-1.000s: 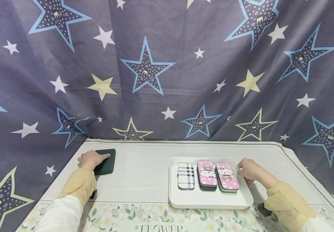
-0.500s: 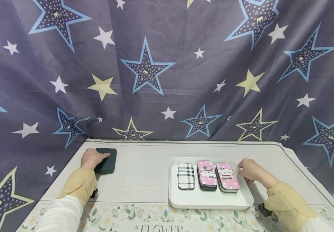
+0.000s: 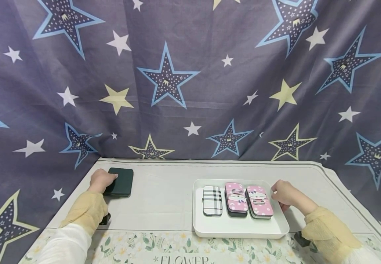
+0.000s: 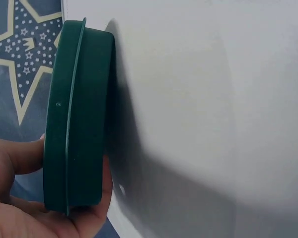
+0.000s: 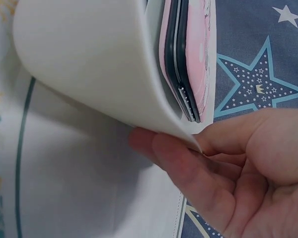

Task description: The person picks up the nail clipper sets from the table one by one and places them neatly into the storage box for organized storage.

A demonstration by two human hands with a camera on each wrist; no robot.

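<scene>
On the left of the table, my left hand (image 3: 102,180) grips the left side of a flat dark green square box (image 3: 122,182). In the left wrist view the thumb lies over one face of the green box (image 4: 92,114), and the fingers curl under the opposite face. A raised seam runs along its side. My right hand (image 3: 284,193) pinches the right rim of a white tray (image 3: 236,233), thumb on the inside and fingers on the outside in the right wrist view. Inside the tray lie a plaid case (image 3: 212,201) and two pink cartoon-printed cases, the middle one (image 3: 236,198) and the right one (image 3: 260,201).
A pale cloth (image 3: 157,205) covers the table, with a floral strip (image 3: 177,245) printed with lettering along the front. Behind the table's back edge hangs a dark curtain (image 3: 210,95) with stars. The tray stands right of the middle.
My left hand has shifted slightly left on the green box, its thumb now nearer the box's left edge. The box has moved slightly toward the back. Right hand and tray are unchanged.
</scene>
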